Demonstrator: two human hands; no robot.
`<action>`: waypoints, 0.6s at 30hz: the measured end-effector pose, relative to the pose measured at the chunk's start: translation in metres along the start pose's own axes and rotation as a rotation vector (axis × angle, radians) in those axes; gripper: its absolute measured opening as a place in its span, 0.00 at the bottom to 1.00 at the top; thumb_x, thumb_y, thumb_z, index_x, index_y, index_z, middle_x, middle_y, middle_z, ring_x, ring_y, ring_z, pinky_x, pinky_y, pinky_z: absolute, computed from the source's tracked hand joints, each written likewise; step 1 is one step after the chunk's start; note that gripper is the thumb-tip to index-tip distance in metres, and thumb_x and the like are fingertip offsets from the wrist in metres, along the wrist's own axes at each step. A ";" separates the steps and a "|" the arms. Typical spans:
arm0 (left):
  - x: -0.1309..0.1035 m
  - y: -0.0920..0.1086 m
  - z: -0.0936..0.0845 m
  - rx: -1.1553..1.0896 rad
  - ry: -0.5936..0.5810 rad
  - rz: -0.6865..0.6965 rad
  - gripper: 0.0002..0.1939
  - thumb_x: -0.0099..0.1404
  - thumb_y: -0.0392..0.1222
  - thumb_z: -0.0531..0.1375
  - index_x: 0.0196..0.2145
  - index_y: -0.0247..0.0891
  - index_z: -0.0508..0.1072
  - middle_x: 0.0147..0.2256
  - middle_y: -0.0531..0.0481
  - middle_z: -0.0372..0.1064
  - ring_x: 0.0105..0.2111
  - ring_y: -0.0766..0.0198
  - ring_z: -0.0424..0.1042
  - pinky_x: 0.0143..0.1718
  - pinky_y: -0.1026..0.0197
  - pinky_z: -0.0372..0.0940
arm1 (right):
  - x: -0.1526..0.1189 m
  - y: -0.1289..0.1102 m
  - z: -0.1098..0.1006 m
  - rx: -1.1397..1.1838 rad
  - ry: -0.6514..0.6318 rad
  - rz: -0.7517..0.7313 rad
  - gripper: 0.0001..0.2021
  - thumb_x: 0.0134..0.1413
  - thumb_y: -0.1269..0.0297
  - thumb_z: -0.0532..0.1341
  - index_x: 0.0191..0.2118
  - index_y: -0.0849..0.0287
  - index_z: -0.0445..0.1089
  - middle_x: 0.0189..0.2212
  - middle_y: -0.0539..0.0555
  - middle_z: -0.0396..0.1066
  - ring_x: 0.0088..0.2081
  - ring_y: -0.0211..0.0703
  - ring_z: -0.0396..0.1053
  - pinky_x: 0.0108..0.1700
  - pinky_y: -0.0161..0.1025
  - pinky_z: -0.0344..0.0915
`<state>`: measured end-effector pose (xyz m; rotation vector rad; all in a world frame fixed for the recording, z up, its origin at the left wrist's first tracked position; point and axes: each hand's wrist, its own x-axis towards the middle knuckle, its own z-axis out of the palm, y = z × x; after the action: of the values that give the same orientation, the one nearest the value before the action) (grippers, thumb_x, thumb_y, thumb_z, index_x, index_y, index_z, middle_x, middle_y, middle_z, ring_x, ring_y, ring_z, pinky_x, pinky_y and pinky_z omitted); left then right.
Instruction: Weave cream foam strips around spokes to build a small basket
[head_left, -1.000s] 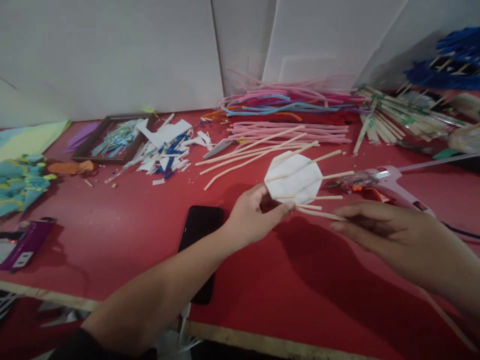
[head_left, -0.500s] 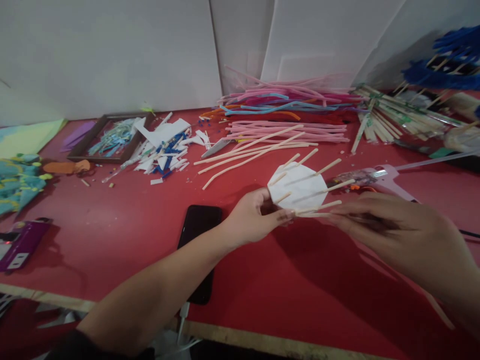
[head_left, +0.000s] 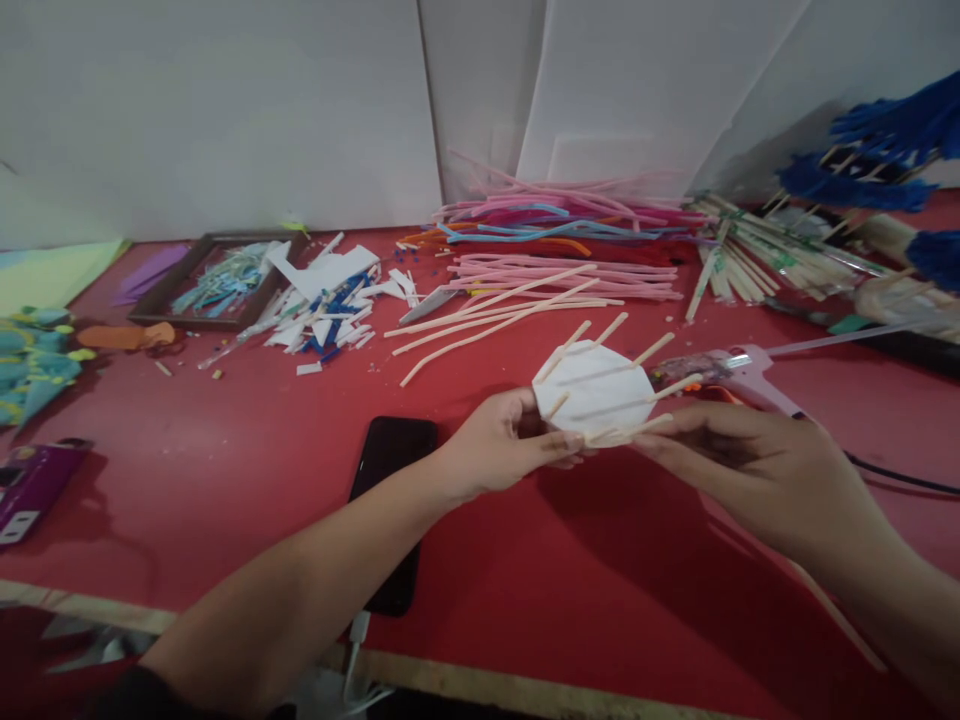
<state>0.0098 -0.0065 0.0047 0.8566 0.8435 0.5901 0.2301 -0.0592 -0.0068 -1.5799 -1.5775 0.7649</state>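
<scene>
White faceted disc (head_left: 596, 385), ringed by short cream sticks (head_left: 654, 349) that poke up around its rim, is right of centre in my view, raised over the red table (head_left: 247, 480). Starting at my far left, I see teal-and-yellow pieces (head_left: 37, 365), with a purple device (head_left: 45, 490) nearer me. Next comes an orange piece (head_left: 124, 337), then purple sheets (head_left: 146, 275) beside a dark frame (head_left: 217, 322) with thin blue-green strips (head_left: 229, 278) in it. White scraps (head_left: 337, 268) lie mixed with blue bits just right of that frame.

Closer in, a black phone (head_left: 394, 460) lies partly under my left forearm, a white cable at its near end. My left hand (head_left: 517, 440) has the disc's lower left edge pinched between thumb and fingers. Beyond it, long cream stems (head_left: 480, 322) lie loose in front of pink stems (head_left: 562, 273).

On the disc's right side, my right hand (head_left: 675, 440) has thumb and fingers closed on a pale strip (head_left: 619, 437) along the lower edge. Behind that hand is a glue gun (head_left: 750, 375), its nozzle end towards the disc. Farther back lie bundled sticks (head_left: 739, 262), and at the far right, blue fringed pieces (head_left: 847, 185).
</scene>
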 end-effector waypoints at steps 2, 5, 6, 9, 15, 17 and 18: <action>0.000 -0.002 -0.002 -0.004 -0.015 0.033 0.18 0.47 0.38 0.76 0.34 0.33 0.76 0.28 0.51 0.77 0.27 0.69 0.75 0.38 0.61 0.73 | 0.000 -0.001 0.002 0.033 -0.020 0.069 0.22 0.47 0.38 0.65 0.29 0.54 0.80 0.27 0.56 0.78 0.25 0.43 0.71 0.26 0.38 0.68; 0.001 -0.004 -0.005 0.020 -0.037 0.086 0.21 0.47 0.42 0.77 0.36 0.33 0.76 0.30 0.50 0.77 0.28 0.68 0.75 0.37 0.62 0.72 | 0.002 -0.008 0.003 0.100 -0.076 0.149 0.25 0.40 0.35 0.67 0.28 0.55 0.80 0.28 0.58 0.78 0.27 0.46 0.71 0.27 0.41 0.68; 0.001 -0.005 -0.006 0.030 -0.042 0.101 0.21 0.47 0.44 0.77 0.36 0.34 0.76 0.30 0.50 0.77 0.28 0.68 0.75 0.37 0.62 0.72 | 0.003 -0.010 0.003 0.139 -0.103 0.173 0.26 0.37 0.35 0.68 0.27 0.56 0.80 0.26 0.58 0.77 0.25 0.44 0.69 0.26 0.40 0.67; 0.002 -0.007 -0.007 0.052 -0.054 0.120 0.23 0.47 0.47 0.77 0.37 0.33 0.76 0.31 0.48 0.78 0.29 0.67 0.76 0.36 0.62 0.73 | 0.004 -0.011 0.005 0.368 -0.200 0.300 0.24 0.38 0.38 0.72 0.26 0.58 0.78 0.17 0.50 0.64 0.19 0.33 0.55 0.21 0.35 0.54; 0.002 -0.010 -0.005 0.064 -0.068 0.138 0.28 0.45 0.52 0.77 0.38 0.34 0.76 0.31 0.47 0.78 0.28 0.66 0.76 0.33 0.63 0.72 | 0.007 -0.009 0.013 0.619 -0.300 0.388 0.27 0.34 0.38 0.74 0.19 0.57 0.65 0.13 0.41 0.47 0.16 0.28 0.42 0.17 0.33 0.43; 0.002 -0.011 -0.005 0.062 -0.071 0.158 0.28 0.47 0.54 0.76 0.39 0.34 0.76 0.33 0.47 0.78 0.30 0.65 0.77 0.36 0.61 0.72 | 0.009 -0.011 0.016 0.651 -0.296 0.382 0.28 0.31 0.38 0.74 0.19 0.57 0.65 0.13 0.40 0.46 0.16 0.28 0.42 0.17 0.33 0.41; 0.003 -0.012 -0.004 0.069 -0.060 0.179 0.27 0.48 0.54 0.76 0.39 0.34 0.76 0.33 0.47 0.78 0.31 0.64 0.77 0.37 0.61 0.72 | 0.009 -0.012 0.017 0.663 -0.289 0.377 0.28 0.31 0.38 0.74 0.20 0.57 0.65 0.13 0.40 0.46 0.16 0.28 0.41 0.16 0.33 0.41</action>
<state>0.0092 -0.0093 -0.0078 1.0153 0.7408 0.6909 0.2104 -0.0487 -0.0050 -1.3031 -1.0356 1.5909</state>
